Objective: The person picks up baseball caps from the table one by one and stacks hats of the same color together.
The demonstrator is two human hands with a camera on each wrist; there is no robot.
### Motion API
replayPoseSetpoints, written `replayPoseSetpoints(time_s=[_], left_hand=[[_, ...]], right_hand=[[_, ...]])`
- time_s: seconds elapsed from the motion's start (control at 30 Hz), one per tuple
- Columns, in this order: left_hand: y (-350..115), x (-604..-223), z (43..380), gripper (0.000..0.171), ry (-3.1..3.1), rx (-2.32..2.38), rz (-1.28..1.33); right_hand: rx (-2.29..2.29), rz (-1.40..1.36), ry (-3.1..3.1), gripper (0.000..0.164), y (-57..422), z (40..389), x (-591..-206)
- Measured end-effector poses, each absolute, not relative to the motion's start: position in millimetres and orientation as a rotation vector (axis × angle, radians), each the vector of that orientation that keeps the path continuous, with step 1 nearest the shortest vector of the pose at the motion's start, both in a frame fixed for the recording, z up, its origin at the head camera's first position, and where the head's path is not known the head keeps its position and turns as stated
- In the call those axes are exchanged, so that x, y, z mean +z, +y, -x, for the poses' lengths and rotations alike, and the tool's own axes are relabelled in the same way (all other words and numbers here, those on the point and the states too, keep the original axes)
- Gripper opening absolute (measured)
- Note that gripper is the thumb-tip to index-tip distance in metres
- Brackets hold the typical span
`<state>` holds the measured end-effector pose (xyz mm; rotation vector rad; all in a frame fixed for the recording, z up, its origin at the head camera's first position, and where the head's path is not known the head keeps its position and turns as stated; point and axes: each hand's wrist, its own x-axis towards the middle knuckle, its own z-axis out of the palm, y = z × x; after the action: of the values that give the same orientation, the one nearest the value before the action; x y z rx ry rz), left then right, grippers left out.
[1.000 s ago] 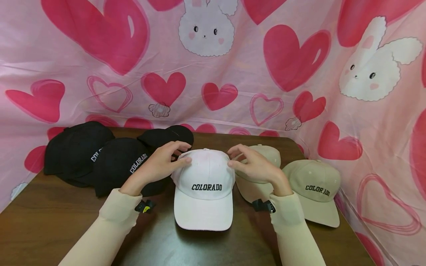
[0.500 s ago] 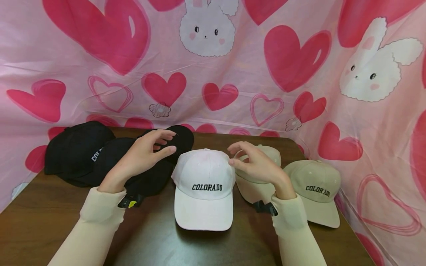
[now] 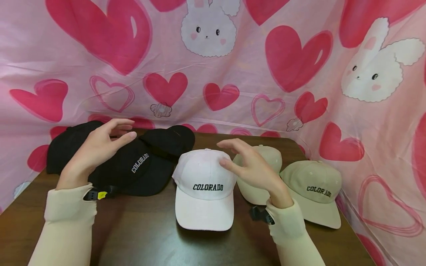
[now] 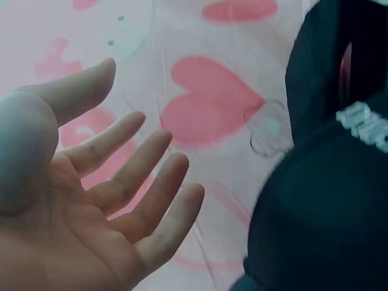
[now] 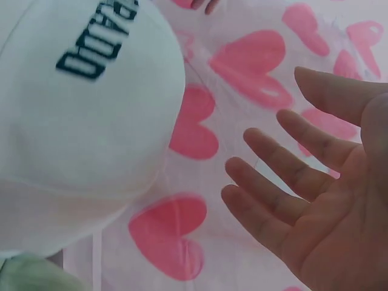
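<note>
A white baseball cap (image 3: 203, 207) lettered COLORADO sits mid-table with its brim toward me. My right hand (image 3: 254, 168) hovers by its right side, and in the right wrist view a gap separates the spread fingers (image 5: 267, 200) from the white crown (image 5: 109, 133). Over the black caps at the left is my left hand (image 3: 96, 149), holding nothing. It partly covers a black cap (image 3: 146, 181) with white COLORADO lettering. In the left wrist view the fingers (image 4: 139, 176) are apart from a black crown (image 4: 321, 224).
More black caps stand behind, one at the far left (image 3: 68, 142) and one at the back (image 3: 173, 138). To the right are two beige caps, one partly behind my right hand (image 3: 273, 159) and one farther right (image 3: 313, 181). A pink heart-print cloth (image 3: 199, 66) hangs around the brown table (image 3: 146, 236).
My left hand has left the white cap's side and moved left over the black caps. The right hand has shifted slightly left. The white cap has stayed in place.
</note>
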<state>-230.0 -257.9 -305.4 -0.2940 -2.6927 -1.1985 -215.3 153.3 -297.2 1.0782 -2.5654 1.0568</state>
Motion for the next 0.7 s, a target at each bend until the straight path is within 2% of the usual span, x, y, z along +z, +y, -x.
replayPoseSetpoints(time_s=[0.47, 0.7], left_hand=[[-312, -330, 237, 0.080, -2.961, -1.101, 0.009], [-316, -336, 239, 0.085, -3.083, -1.172, 0.017]], right_hand=[[0.991, -1.225, -2.464, 0.051, 130, 207, -299], [0.998, -1.225, -2.476, 0.052, 129, 207, -302]])
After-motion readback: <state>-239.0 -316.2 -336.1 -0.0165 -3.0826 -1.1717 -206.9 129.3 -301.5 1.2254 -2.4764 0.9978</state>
